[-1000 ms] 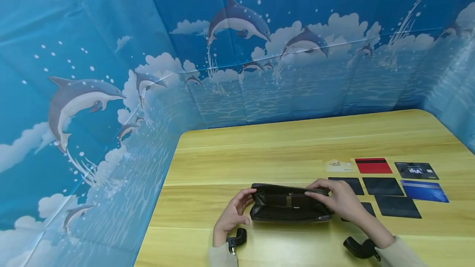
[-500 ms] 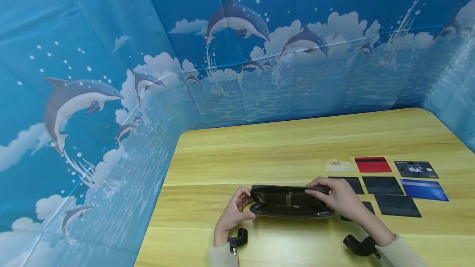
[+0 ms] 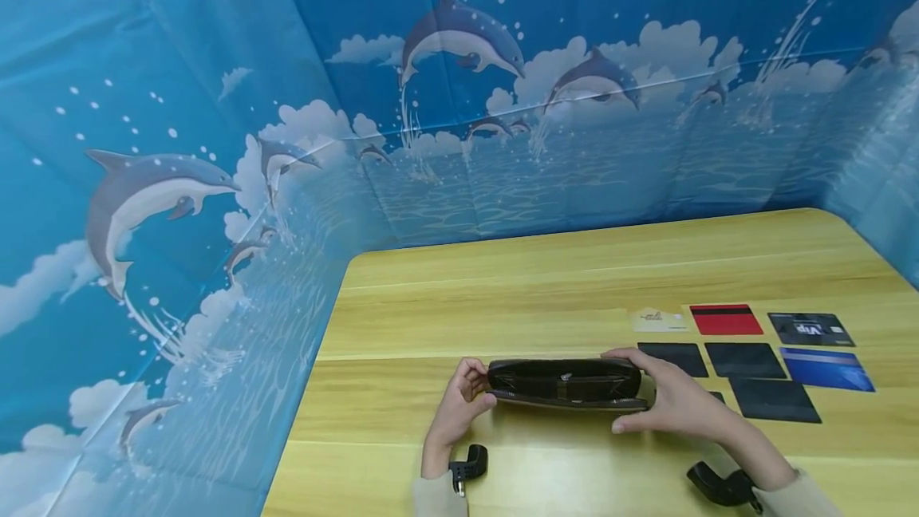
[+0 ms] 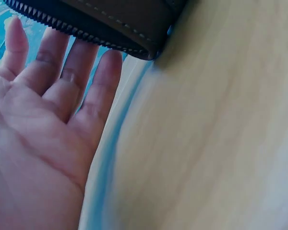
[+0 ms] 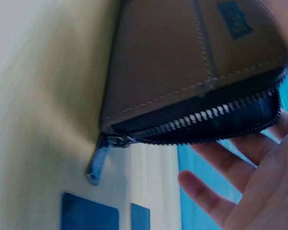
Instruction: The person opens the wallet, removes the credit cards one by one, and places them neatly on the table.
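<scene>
A dark brown leather zip wallet [image 3: 570, 401] stands unzipped in front of me, its mouth upward and its dark lining showing. My left hand [image 3: 455, 409] grips its left end, fingers behind and thumb at the front corner. In the left wrist view, the fingertips of the left hand [image 4: 53, 110] touch the toothed zip edge; the thumb is out of sight. At the right end, my right hand [image 3: 675, 399] holds the wallet between fingers behind and thumb in front. A zip pull [image 5: 97, 163] hangs from the wallet's corner in the right wrist view.
Right of the wallet lie several cards on the wooden table [image 3: 431, 301]: a pale card [image 3: 659, 321], a red card [image 3: 725, 320], a black VIP card [image 3: 810, 329], a blue card [image 3: 827, 369] and dark cards [image 3: 775, 400]. A dolphin-print curtain [image 3: 459, 166] surrounds the table.
My right hand has shifted from pinching the rear rim to spanning the wallet's right end. The wallet's front side has come up and its mouth is narrower. My left thumb has moved onto the front corner.
</scene>
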`<move>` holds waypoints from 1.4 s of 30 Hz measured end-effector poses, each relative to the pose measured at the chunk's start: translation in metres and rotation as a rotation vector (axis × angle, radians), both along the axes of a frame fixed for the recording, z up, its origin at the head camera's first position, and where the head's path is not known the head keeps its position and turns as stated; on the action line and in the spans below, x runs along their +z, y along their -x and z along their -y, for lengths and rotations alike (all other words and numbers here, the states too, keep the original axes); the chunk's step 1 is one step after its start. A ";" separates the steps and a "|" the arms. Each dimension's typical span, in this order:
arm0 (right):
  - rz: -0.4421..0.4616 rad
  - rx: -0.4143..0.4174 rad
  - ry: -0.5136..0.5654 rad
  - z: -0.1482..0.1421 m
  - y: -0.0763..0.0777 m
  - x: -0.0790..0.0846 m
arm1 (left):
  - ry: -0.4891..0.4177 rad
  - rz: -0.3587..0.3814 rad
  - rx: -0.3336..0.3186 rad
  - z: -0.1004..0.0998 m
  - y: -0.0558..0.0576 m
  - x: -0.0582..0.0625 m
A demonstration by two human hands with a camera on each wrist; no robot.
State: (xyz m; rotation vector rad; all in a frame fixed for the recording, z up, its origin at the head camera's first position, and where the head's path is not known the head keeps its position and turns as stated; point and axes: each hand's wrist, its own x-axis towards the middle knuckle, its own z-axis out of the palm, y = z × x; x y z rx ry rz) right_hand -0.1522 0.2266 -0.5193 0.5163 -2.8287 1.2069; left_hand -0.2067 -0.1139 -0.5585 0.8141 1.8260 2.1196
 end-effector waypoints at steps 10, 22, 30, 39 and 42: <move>-0.106 0.014 -0.112 -0.007 0.004 -0.013 | 0.019 -0.087 0.092 -0.012 -0.002 0.006; -0.134 -0.026 -0.130 -0.005 0.006 -0.019 | 0.291 -0.111 0.148 -0.014 -0.004 0.007; -0.129 -0.052 -0.160 -0.005 0.008 -0.023 | 0.293 -0.122 0.233 -0.017 -0.006 0.008; -0.161 -0.088 -0.190 -0.005 0.008 -0.025 | 0.325 -0.162 0.308 -0.023 -0.007 0.012; -0.166 -0.111 -0.196 -0.005 0.009 -0.025 | 0.338 -0.162 0.325 -0.024 -0.006 0.012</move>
